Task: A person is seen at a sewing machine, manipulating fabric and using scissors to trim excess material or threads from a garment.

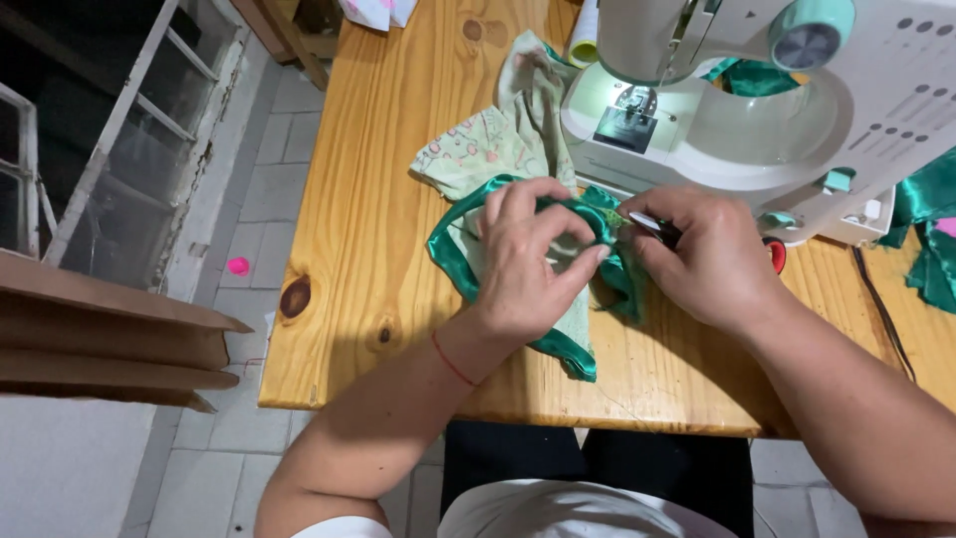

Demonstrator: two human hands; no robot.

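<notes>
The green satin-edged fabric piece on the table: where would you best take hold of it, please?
Probably the satin band curving along its left edge: it lies bare on the wooden table, clear of both hands and the sewing machine. Come from the left and pinch across the band.

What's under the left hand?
Left hand presses on pale printed fabric edged with green satin trim, lying on the wooden table. The fabric directly beneath the palm is hidden.

White sewing machine [797, 110], wooden table [378, 199], pink object [238, 266] on tiled floor [249, 418], window frame [110, 130]
</notes>
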